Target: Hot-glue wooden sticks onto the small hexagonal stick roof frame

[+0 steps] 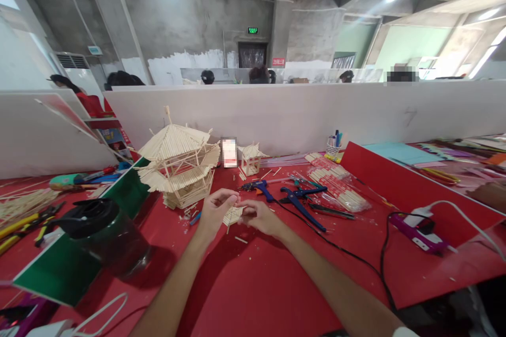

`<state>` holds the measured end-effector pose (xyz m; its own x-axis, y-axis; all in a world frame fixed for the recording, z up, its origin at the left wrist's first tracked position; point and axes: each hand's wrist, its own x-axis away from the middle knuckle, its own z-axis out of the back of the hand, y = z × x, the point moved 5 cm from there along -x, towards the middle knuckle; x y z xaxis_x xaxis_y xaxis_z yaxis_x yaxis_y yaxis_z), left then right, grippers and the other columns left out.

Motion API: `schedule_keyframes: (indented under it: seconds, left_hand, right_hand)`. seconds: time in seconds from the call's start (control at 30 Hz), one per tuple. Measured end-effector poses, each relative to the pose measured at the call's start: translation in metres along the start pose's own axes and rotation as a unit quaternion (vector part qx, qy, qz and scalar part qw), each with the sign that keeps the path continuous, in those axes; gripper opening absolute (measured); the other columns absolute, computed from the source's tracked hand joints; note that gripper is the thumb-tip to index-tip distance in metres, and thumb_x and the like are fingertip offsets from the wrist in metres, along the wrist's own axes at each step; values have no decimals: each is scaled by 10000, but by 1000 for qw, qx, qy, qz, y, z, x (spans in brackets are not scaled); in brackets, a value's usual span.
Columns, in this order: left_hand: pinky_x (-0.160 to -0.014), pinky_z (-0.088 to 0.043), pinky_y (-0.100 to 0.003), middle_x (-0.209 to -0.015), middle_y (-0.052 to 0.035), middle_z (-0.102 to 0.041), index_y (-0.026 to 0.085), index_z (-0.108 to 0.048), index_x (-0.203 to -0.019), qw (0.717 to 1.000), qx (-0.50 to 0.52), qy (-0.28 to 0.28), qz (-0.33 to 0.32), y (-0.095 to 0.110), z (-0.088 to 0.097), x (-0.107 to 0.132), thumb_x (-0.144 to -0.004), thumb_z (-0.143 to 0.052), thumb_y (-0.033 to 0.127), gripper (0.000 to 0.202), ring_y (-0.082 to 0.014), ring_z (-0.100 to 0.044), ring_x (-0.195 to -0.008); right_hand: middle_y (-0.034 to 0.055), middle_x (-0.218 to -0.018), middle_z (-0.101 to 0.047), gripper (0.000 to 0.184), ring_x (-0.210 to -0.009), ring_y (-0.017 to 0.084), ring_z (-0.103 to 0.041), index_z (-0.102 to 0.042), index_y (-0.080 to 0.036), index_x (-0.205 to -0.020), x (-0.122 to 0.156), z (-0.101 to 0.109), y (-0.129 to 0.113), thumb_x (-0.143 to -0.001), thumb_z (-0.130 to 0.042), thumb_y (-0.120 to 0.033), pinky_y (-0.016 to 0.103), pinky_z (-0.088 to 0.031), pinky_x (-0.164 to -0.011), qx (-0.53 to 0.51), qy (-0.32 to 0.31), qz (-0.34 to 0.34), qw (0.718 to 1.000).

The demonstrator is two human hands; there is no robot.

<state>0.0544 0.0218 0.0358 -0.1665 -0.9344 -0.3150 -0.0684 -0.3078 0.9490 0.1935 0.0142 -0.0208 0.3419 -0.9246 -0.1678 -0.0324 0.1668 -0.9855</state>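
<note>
Between my hands is a small lattice piece of pale wooden sticks (232,216), with one stick poking out below. My left hand (215,211) is closed on its left side, thumb and fingers curled over the top. My right hand (261,217) is closed at its right edge, fingertips pinched together; part of the piece is hidden behind them. Just beyond the hands lies a blue glue gun (264,189). A loose short stick (241,240) rests on the red tabletop (253,289) below the piece. A large two-tiered stick pavilion (179,160) stands behind my left hand.
A small stick pavilion (250,160) stands near the white partition (292,116). To the right lie a blue hand cutter (302,205), bagged sticks (336,184), a black cable (340,250) and a purple power strip (419,234). A dark bottle (106,237) stands left beside a green divider (59,268).
</note>
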Motion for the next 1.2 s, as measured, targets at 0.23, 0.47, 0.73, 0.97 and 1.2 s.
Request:
schedule_keyframes:
  seconds: [0.23,0.47,0.73,0.97,1.2]
  left_hand:
    - [-664,-490,-247,-767,-9,-684,176,-638,-894,994,-105,-28,-17,2,1,-3,-732,-703,363,256,-146,-631,-710]
    - [-764,-509,-284,-879,-33,-725,196,-667,-958,970,-215,-109,-44,0,-18,6,-812,-629,319,194,-174,-654,-805]
    - [-719,-495,-264,-863,-36,-722,196,-630,-1151,959,-237,-151,-39,-12,-19,7,-849,-602,306,322,-175,-657,-784]
    - [-727,-452,-255,-857,-62,-717,189,-725,-855,917,-328,-220,-58,-28,-24,10,-872,-558,278,190,-175,-625,-789]
    - [-711,-427,-270,-861,-62,-685,188,-686,-902,889,-419,-175,-60,-17,-5,3,-920,-490,331,244,-192,-609,-797]
  right_hand:
    - [11,-676,-670,335,-487,79,-481,-673,-165,-771,6,7,-17,-708,-755,-483,196,-343,-445,-91,20,17,995]
    - [-46,-553,-540,400,-447,58,-410,-611,-171,-721,1,19,-8,-670,-781,-528,171,-298,-405,-165,97,-2,982]
    - [-60,-507,-491,411,-416,60,-370,-586,-176,-697,6,14,-25,-687,-773,-542,201,-275,-415,-163,55,60,983]
    - [-19,-594,-568,393,-470,91,-438,-604,-187,-736,9,24,-35,-735,-719,-562,222,-340,-455,-115,83,90,986]
    - [31,-735,-701,134,-676,164,-597,-701,-179,-734,3,35,-18,-793,-654,-290,270,-432,-655,218,79,53,971]
